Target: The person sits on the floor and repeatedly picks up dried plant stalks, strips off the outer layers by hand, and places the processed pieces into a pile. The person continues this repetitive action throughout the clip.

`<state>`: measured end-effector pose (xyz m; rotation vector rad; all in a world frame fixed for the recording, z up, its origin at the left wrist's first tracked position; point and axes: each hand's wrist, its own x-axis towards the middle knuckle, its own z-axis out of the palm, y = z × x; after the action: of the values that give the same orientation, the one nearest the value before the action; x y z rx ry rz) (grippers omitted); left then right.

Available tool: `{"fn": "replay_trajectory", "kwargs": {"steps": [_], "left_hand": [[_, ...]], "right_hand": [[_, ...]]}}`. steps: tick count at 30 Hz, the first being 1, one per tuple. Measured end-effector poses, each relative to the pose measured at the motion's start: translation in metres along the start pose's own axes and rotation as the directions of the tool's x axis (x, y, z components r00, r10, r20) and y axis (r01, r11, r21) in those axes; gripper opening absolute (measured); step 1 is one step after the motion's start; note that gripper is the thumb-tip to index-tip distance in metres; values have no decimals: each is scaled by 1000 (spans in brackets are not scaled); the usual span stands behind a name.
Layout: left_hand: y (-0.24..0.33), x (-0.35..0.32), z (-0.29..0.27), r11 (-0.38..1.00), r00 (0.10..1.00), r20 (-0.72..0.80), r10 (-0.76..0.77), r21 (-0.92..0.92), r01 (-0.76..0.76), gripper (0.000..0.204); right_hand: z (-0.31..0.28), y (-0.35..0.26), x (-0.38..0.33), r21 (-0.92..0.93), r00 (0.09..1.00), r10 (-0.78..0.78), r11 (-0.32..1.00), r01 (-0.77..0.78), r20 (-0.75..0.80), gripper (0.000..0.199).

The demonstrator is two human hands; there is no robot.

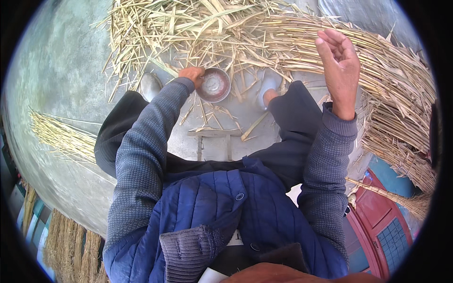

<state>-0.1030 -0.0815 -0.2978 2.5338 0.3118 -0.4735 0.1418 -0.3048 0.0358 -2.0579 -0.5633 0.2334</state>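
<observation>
A round metal bowl [216,86] with a reddish-brown inside sits between my feet. My left hand [191,75] is closed on its left rim; the fingertips are partly hidden by the rim. Raised on the right, my right hand [341,70] holds nothing. Its fingers are loosely curved and the thumb stands apart from them. Under and beyond it lies a thick bundle of dry straw stalks [302,45]. Loose dry leaves and husks [155,35] are heaped just past the bowl and my left hand.
A small wooden frame [214,133] is on the grey concrete floor [71,61] between my legs. To the left lies a thin bundle of pale stalks [63,136]. More straw [396,127] is stacked at the right, near a red door [377,212]. Tied bundles [71,245] stand at lower left.
</observation>
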Motion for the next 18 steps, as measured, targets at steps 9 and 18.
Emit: {"fn": "replay_trajectory", "kwargs": {"steps": [9, 18], "left_hand": [[10, 9, 114, 894, 971, 181, 159, 390, -219, 11], [19, 14, 118, 923, 938, 156, 310, 189, -336, 11]], "right_hand": [[-58, 148, 63, -224, 923, 299, 908, -353, -244, 31], [-67, 219, 128, -753, 949, 95, 587, -297, -300, 42]]}}
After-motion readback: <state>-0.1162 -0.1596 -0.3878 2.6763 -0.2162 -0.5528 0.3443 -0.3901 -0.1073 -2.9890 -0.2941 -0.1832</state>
